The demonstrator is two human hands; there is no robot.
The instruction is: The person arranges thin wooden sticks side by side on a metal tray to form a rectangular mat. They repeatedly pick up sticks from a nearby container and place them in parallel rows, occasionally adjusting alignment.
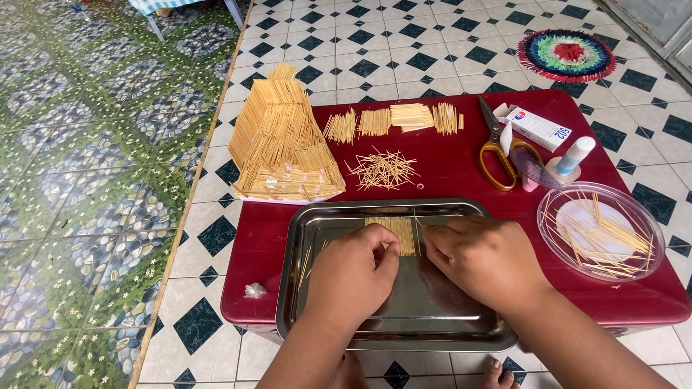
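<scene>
Both my left hand (353, 270) and right hand (483, 259) pinch the toothpick row (393, 234) flat in the steel tray (303, 288), keeping sticks aligned; toothpick house (281, 144) sits behind the tray.

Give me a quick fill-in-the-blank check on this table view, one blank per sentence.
1. Both the left hand and the right hand press on a flat row of toothpicks lying in a metal ____.
2. The scissors have ____ handles.
3. Loose toothpicks at the right lie in a clear round ____.
4. The toothpick house stands at the table's far ____ corner.

Missing words: tray; yellow; lid; left
</scene>
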